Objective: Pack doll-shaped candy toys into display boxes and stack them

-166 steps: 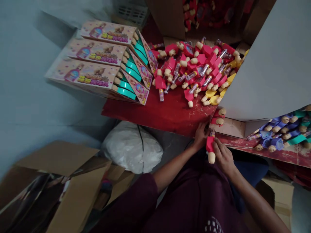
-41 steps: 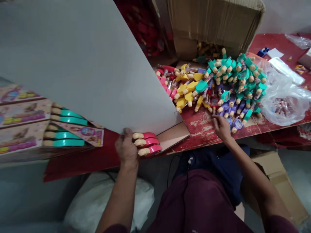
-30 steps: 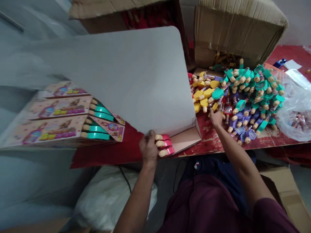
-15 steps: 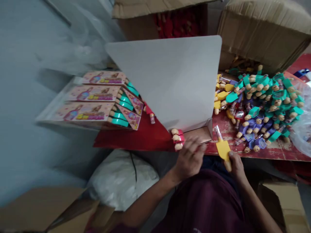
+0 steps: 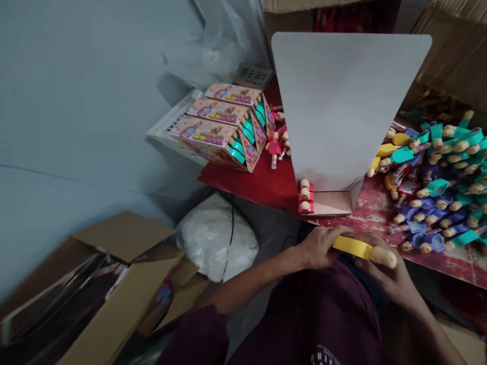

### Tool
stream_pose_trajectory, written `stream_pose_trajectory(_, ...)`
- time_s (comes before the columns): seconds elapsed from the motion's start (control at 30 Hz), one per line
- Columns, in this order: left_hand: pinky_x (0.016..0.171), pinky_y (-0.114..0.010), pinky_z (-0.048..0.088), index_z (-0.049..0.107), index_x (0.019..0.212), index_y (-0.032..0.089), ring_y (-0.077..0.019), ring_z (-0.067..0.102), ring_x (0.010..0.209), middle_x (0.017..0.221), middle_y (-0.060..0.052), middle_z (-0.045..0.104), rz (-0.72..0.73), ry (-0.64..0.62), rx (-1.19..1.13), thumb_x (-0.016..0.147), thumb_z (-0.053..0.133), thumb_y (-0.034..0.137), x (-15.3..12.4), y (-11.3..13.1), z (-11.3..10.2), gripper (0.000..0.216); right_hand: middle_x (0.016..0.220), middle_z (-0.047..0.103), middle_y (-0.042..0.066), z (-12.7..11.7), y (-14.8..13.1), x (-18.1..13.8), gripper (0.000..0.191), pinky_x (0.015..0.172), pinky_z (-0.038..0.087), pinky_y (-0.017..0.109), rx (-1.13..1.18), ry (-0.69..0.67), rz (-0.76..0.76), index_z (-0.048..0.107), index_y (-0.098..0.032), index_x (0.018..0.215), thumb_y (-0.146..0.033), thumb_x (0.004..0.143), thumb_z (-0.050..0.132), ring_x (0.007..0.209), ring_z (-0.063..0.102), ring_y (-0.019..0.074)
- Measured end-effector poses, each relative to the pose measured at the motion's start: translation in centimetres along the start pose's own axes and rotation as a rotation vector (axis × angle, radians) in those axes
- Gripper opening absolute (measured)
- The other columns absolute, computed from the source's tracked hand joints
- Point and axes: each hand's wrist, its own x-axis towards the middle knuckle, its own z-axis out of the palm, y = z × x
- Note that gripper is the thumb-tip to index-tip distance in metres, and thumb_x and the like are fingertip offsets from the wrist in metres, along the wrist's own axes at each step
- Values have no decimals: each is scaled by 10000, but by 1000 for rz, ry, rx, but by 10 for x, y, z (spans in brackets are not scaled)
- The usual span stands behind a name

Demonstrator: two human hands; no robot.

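Observation:
My two hands hold a yellow toy with a beige, head-like knob (image 5: 352, 247) just in front of the table edge. My left hand (image 5: 319, 247) closes on its flat yellow end, and my right hand (image 5: 388, 274) grips around the knob end from below. Its clear tube is hidden. Beyond them stands a display box (image 5: 333, 203) with a tall white back panel (image 5: 346, 101). Several red toys (image 5: 306, 197) with beige knobs sit in a row at the box's left end.
Filled pink display boxes (image 5: 213, 132) with green toys stand at the left, near loose red toys (image 5: 274, 147). Green, purple and yellow toys (image 5: 437, 187) pile up at the right of the red table (image 5: 258, 185). Below lie a white sack (image 5: 216, 238) and an open carton (image 5: 125, 233).
My view has turned left. The yellow toy, earlier in my right hand alone, has been tipped sideways, and my left hand has come from the box onto it.

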Motion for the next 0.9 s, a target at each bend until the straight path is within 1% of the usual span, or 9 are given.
stream_pose_trajectory(0.07, 972, -358, 589, 438, 1505, 225, -239, 705, 1134, 1274, -115, 702, 18, 250, 103, 960, 614, 263, 0, 3, -12, 574, 1118, 751, 105, 4, 6, 20, 317, 884, 601, 437, -109, 115, -81, 724, -284, 1189, -398, 895, 754, 1045, 717, 298)
stream_pose_trajectory(0.17, 1114, -458, 515, 450, 1505, 240, -276, 601, 1318, 1375, -138, 635, 14, 701, 373, 986, 605, 262, 2, -5, -40, 542, 1074, 747, 109, 11, 28, 66, 273, 869, 583, 442, -307, 298, -186, 709, -250, 1132, -425, 923, 707, 988, 715, 289)
stream_pose_trajectory(0.23, 1149, -500, 482, 491, 1478, 229, -283, 570, 1352, 1392, -140, 624, -40, 820, 472, 1007, 574, 279, 4, -19, -57, 481, 1042, 748, 109, 18, 47, 99, 278, 837, 581, 435, -396, 262, -219, 700, -230, 1105, -451, 939, 673, 924, 713, 279)
stream_pose_trajectory(0.3, 1179, -507, 455, 526, 1460, 215, -275, 540, 1384, 1424, -140, 613, -101, 799, 452, 1039, 530, 327, 6, -36, -64, 436, 1022, 749, 109, 25, 65, 127, 287, 830, 583, 430, -419, 164, -247, 689, -219, 1116, -452, 960, 634, 908, 713, 276)
stream_pose_trajectory(0.4, 1227, -497, 405, 514, 1498, 237, -266, 449, 1477, 1550, -136, 511, -151, 765, 334, 1064, 494, 357, 8, -58, -56, 451, 1100, 749, 121, 36, 81, 152, 291, 885, 581, 449, -449, 66, -319, 667, -219, 1195, -402, 979, 601, 994, 712, 290)
stream_pose_trajectory(0.57, 1271, -513, 332, 375, 1598, 327, -281, 294, 1578, 1700, -112, 276, -180, 752, 220, 1066, 502, 380, 7, -80, -35, 549, 1257, 718, 124, 39, 84, 157, 349, 953, 578, 466, -578, -96, -515, 613, -225, 1289, -149, 983, 466, 1099, 700, 272)
stream_pose_trajectory(0.67, 1275, -528, 321, 305, 1624, 341, -293, 242, 1598, 1714, -105, 256, -204, 730, 171, 1067, 483, 432, 7, -89, -34, 592, 1251, 716, 132, 37, 81, 159, 381, 953, 580, 450, -622, -123, -597, 582, -213, 1303, -91, 975, 431, 1097, 703, 261)
stream_pose_trajectory(0.8, 1247, -514, 370, 372, 1586, 295, -290, 372, 1531, 1609, -137, 411, -213, 741, 132, 1066, 461, 464, 8, -98, -33, 553, 1083, 749, 126, 38, 72, 181, 244, 796, 576, 369, -681, -141, -464, 587, -197, 1238, -204, 1006, 511, 943, 729, 266)
stream_pose_trajectory(0.9, 1236, -510, 380, 417, 1550, 258, -297, 416, 1491, 1547, -154, 452, -211, 766, 135, 1058, 466, 482, 10, -98, -31, 543, 900, 746, 95, 45, 68, 200, 180, 659, 516, 311, -729, -203, -328, 606, -187, 1152, -279, 1005, 562, 766, 712, 253)
